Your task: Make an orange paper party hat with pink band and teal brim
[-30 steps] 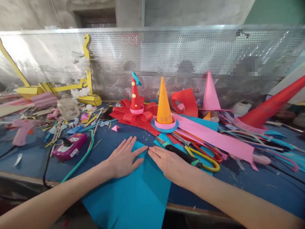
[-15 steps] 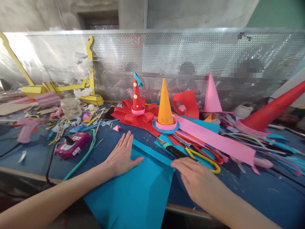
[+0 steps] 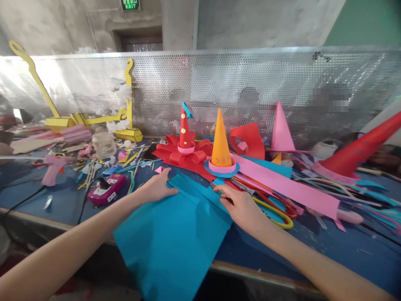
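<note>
A large sheet of blue paper (image 3: pixel 169 238) lies across the table's front edge, its lower part hanging off. A creased strip runs along its upper edge. My left hand (image 3: pixel 158 186) is closed on the sheet's upper left corner, thumb on the near side. My right hand (image 3: pixel 239 205) has its fingers curled at the sheet's upper right edge; their grip is partly hidden. Beside it lie yellow- and red-handled scissors (image 3: pixel 275 213). The utility knife is mostly covered by my right hand. Just beyond stands an orange paper cone (image 3: pixel 220 140) with a blue brim (image 3: pixel 208 167).
A purple power strip (image 3: pixel 108 190) and a pink glue gun (image 3: pixel 52 169) are at left. A red dotted cone (image 3: pixel 184 131), a pink cone (image 3: pixel 280 129) and a large red cone (image 3: pixel 354 154) stand behind. Perforated metal screen (image 3: pixel 203 83) closes the back.
The strip folded along the sheet's upper edge has been turned up and opened out. My left hand has gone from lying flat to gripping the corner. My right hand has moved up the edge.
</note>
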`<state>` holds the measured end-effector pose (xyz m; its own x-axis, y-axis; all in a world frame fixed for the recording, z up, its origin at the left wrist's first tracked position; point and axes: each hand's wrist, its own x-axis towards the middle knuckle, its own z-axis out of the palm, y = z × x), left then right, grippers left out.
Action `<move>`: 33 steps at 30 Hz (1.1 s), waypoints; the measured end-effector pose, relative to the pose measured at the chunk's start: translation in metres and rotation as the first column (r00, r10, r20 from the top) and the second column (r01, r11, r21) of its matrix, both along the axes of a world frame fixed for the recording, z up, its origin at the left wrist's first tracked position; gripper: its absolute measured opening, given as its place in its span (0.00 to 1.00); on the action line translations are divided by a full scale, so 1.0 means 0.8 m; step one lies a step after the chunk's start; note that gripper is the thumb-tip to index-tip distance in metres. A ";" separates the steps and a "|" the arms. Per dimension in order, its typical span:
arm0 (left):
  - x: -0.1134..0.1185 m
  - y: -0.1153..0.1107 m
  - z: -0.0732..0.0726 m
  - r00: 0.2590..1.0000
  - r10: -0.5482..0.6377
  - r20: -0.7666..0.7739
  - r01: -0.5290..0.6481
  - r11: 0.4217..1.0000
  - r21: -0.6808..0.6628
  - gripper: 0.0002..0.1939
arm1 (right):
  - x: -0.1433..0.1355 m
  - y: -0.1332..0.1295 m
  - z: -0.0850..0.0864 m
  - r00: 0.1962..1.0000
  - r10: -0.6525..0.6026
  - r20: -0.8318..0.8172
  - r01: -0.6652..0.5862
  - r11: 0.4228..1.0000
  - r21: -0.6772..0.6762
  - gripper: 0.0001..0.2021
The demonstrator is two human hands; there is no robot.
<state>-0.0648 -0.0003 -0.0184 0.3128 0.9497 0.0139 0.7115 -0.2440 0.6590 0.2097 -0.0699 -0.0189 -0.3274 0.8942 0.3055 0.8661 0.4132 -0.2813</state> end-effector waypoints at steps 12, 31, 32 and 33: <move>0.017 0.079 0.057 0.933 -0.338 0.124 0.342 0.940 -0.010 0.24 | -0.055 -0.013 -0.007 0.997 -0.054 0.061 0.046 0.992 0.118 0.20; 0.045 0.088 0.059 0.951 -0.215 -0.223 0.296 0.842 0.451 0.18 | 0.052 0.021 0.055 0.843 -0.186 -0.505 0.013 0.945 -0.327 0.14; 0.060 0.088 0.058 0.949 -0.212 -0.233 0.303 0.818 0.490 0.16 | 0.060 0.021 0.057 0.819 -0.207 -0.536 0.003 0.935 -0.356 0.13; 0.075 0.088 0.056 0.941 -0.223 -0.254 0.327 0.793 0.514 0.14 | 0.069 0.019 0.058 0.800 -0.223 -0.557 -0.006 0.925 -0.380 0.13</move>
<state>-0.0049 0.0704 0.0261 0.6059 0.6753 0.4205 0.6467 -0.7260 0.2340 0.2647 -0.0545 0.0278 -0.0839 0.9941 0.0685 0.5214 0.1024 -0.8472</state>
